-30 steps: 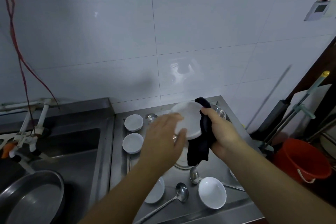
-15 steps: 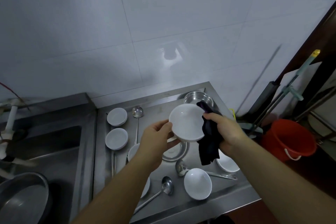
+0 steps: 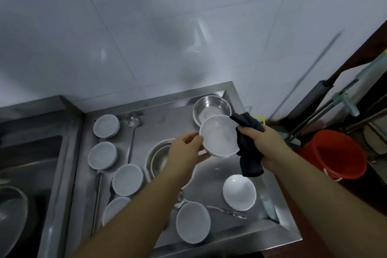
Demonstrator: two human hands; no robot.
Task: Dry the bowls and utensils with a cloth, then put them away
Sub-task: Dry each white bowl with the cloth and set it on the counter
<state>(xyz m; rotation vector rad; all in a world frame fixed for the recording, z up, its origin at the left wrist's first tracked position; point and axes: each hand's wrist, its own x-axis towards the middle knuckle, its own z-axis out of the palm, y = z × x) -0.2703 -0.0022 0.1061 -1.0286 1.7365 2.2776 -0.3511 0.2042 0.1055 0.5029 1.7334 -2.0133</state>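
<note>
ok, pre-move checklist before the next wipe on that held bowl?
1. Left hand grips the white bowl by its rim: ok.
2. Right hand holds the dark cloth: ok.
3. Cloth touches the bowl's right edge: ok.
4. Bowl held above the steel drainboard, apart from the steel bowl behind: ok.
5. Bowl dry inside: cannot tell, blurred.
6. Put-away spot in view: not ok.
</note>
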